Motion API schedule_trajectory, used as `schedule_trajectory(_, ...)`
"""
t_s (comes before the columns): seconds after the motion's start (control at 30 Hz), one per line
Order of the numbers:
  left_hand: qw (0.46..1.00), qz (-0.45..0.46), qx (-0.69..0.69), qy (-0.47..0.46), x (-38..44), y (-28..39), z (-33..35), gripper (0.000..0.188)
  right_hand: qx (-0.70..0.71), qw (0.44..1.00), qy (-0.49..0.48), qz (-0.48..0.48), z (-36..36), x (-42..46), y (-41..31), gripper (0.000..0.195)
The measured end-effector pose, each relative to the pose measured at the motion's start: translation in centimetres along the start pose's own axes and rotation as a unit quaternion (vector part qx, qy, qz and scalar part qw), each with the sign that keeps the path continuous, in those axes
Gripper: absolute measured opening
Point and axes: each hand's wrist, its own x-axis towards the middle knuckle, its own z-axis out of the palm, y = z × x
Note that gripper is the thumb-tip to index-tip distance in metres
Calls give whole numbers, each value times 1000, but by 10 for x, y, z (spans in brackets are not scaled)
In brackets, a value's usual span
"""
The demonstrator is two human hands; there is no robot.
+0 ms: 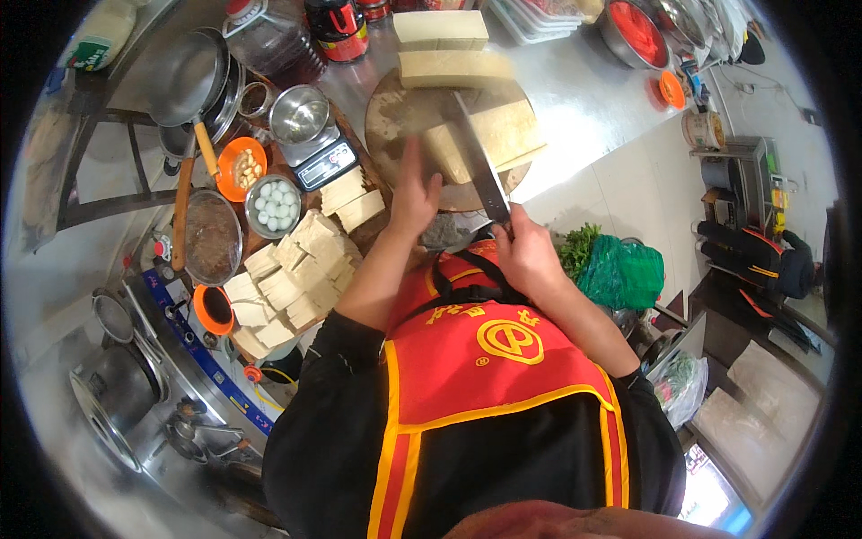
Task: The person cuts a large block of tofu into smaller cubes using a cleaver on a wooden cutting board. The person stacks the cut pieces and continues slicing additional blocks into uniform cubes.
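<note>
My right hand [527, 250] grips the handle of a broad kitchen knife [479, 158]. Its blade stands against a pale, layered block of what looks like pressed tofu [508, 135] on a round wooden chopping board [394, 121]. Left of the blade lies a narrower portion [446, 151] of the same stuff. My left hand [416, 192] is beside that portion, empty, its fingers blurred and the thumb apart. Whether it touches the tofu I cannot tell. Another long block [454, 69] overlaps the board's far edge, and a further stack [441, 30] sits behind it on the steel counter [566, 74].
Cut tofu pieces [296, 269] are heaped at left. Near them are a digital scale [326, 165] under a steel bowl [300, 114], a bowl of small white eggs [273, 205], an orange bowl of garlic [246, 168] and pans [188, 74]. A grey stone [442, 231] lies at the board's near edge.
</note>
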Motion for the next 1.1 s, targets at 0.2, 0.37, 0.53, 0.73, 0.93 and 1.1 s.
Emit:
schedule_trajectory(0.2,999,-47,-16,-11,-2,16,4,75,-12,999,-32,-27,13,-6,-4,29)
schedule_trajectory(0.37,998,-55,-30,17,1,17,7,70,-30,998,-50,-15,16,-5,-2,26)
schedule_trajectory(0.53,990,-83,-101,48,-2,8,16,68,-41,997,-63,-9,16,-3,-1,23)
schedule_trajectory(0.73,993,-88,-62,50,-2,-7,20,66,-82,990,-103,51,15,7,-26,21)
schedule_trajectory(0.93,992,-84,-60,66,-1,-9,21,64,-58,992,-114,17,25,26,-20,19)
schedule_trajectory(1.1,994,-82,-26,69,-2,-6,18,61,-76,993,-84,-22,60,48,11,19)
